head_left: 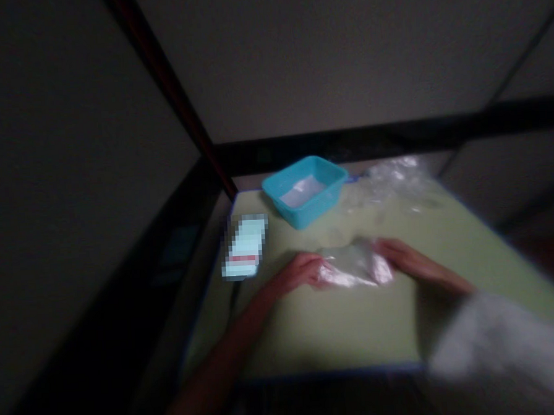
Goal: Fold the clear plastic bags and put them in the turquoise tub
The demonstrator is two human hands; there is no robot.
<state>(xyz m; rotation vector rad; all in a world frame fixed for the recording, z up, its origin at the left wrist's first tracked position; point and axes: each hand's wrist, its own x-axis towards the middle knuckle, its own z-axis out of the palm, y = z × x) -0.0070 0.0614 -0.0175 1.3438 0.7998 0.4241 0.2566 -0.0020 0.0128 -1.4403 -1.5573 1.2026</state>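
Note:
The picture is dark and blurred. A clear plastic bag [354, 265] with something pale inside lies on the light green table [334, 328]. My left hand [303, 272] grips the bag's left end. My right hand [403, 256] holds its right end, and a white sleeve covers that forearm. Both hands rest low on the table top with the bag stretched between them.
A turquoise plastic basket [306, 190] with a pale thing inside stands at the far side. A heap of crumpled clear plastic [391, 186] lies to its right. A pixelated pale card [244, 246] sits at the table's left edge. Dark frame bars run behind.

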